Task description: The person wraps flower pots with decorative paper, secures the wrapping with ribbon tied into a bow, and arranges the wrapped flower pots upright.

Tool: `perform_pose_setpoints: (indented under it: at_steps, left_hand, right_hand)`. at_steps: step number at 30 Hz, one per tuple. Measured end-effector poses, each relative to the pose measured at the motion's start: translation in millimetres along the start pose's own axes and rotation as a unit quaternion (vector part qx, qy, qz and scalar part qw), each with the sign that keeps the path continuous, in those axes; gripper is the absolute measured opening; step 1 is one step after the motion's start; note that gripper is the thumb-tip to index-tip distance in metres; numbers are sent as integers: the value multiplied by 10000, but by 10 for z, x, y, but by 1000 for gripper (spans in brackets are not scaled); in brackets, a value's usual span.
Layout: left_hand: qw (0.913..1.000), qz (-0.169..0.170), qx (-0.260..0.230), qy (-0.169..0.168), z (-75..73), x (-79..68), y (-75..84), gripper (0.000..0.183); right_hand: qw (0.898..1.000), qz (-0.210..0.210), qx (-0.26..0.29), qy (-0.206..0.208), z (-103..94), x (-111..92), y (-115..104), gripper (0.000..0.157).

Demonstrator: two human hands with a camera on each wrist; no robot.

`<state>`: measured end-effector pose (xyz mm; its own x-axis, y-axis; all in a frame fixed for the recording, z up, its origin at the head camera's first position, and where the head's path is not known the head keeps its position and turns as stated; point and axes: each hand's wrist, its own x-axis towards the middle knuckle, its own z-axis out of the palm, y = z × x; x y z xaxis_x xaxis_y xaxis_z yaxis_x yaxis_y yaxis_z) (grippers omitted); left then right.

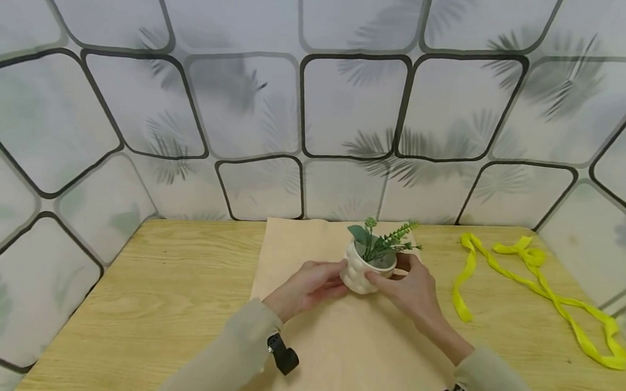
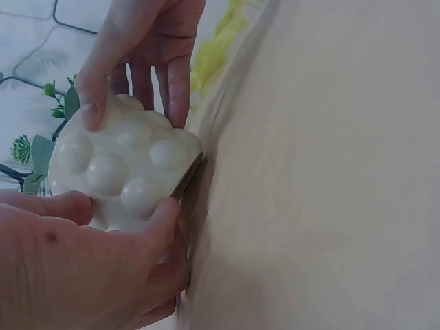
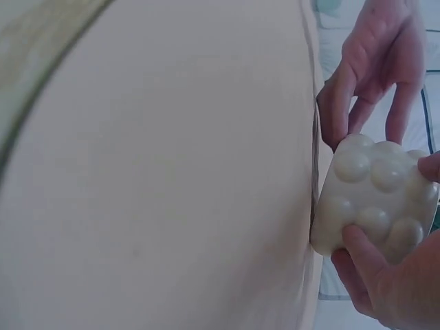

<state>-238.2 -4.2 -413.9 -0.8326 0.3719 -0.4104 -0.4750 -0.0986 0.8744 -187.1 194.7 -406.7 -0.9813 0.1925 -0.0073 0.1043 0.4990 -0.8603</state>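
A small white pot [image 1: 355,276] with rounded bumps holds a green leafy plant [image 1: 379,241]. The pot leans a little over a sheet of brown paper [image 1: 358,351]; a dark gap shows along its base in the left wrist view. My left hand [image 1: 313,284] grips the pot's left side, fingertips low by the base. On the other side my right hand [image 1: 414,289] holds it, thumb across the front and fingers behind the rim. The right wrist view shows the bumpy wall of the pot [image 3: 371,172] between both hands.
A loose yellow ribbon [image 1: 542,284] lies in loops on the wooden table [image 1: 180,295], to the right of the paper. Behind the table and at its sides hangs a patterned curtain [image 1: 349,115] with dark outlines and leaf prints.
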Motion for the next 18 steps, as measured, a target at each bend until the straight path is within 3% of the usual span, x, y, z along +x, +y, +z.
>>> perform_pose_setpoints:
  at_steps: [13,18]
  left_hand:
    - [9996,70,-261,3,14,28,32,50]
    - [9995,147,-257,-88,52,11,60,53]
  right_hand:
    - [9987,325,382,114,-4,-68,-28,83]
    - [9866,567,1531,13,9,-79,-10,72]
